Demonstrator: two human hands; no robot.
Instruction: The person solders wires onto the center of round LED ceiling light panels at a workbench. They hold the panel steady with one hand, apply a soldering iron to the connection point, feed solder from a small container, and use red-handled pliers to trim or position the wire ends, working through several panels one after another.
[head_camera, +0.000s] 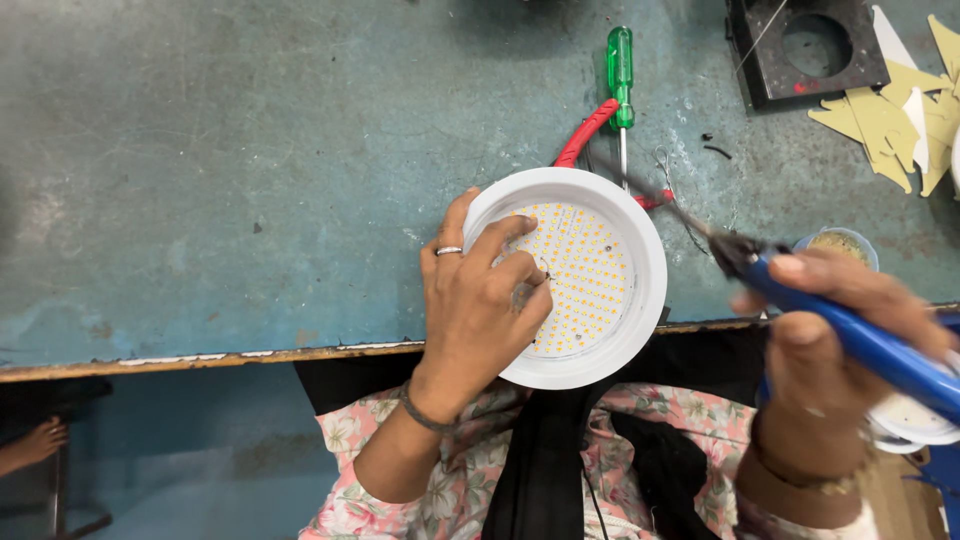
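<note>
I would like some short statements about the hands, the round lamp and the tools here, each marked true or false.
1. The left hand rests on the round white lamp housing with yellow LED dots. True.
2. The right hand holds a green screwdriver. False: it holds a blue-handled soldering iron.
3. The green-handled screwdriver lies on the blue-grey worn table. True.
4. The left hand wears no ring. False: one finger has a ring.

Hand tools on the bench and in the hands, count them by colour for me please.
Green, screwdriver: 1
Red, handles of a tool partly hidden behind the white round lamp housing: 1
Blue, soldering iron in the right hand: 1
Total: 3
</note>
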